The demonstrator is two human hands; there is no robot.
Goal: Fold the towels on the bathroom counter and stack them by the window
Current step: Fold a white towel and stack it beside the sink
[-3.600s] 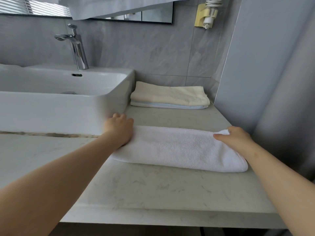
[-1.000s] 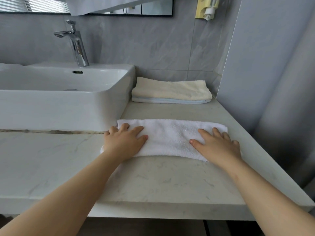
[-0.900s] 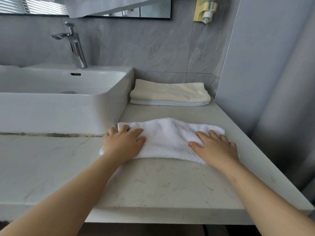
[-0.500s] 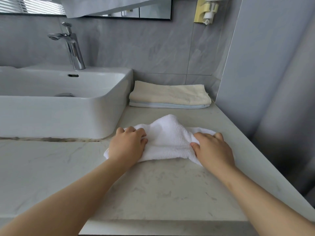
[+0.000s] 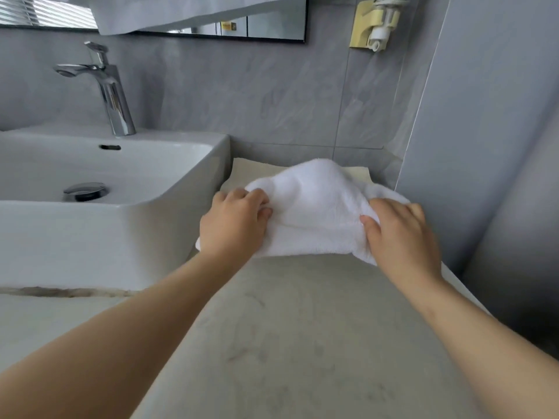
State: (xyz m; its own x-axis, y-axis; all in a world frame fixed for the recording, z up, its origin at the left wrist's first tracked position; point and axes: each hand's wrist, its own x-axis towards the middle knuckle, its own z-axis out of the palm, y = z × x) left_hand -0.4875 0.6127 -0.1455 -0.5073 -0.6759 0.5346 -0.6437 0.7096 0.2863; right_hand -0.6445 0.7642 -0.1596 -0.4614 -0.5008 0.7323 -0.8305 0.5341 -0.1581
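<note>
The left hand (image 5: 234, 220) and the right hand (image 5: 399, 234) each grip an end of the folded white towel (image 5: 314, 219), its middle bunched up between them, above the tabletop (image 5: 302, 328) beside the sink (image 5: 121, 231) and partly covering the cream towel (image 5: 257, 170) by the back wall.

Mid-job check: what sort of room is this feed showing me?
A bathroom, most likely: a white basin with a chrome tap sits on a pale counter, with grey wall tiles behind and a mirror above. The left hand and right hand grip a white towel over that counter.
</note>
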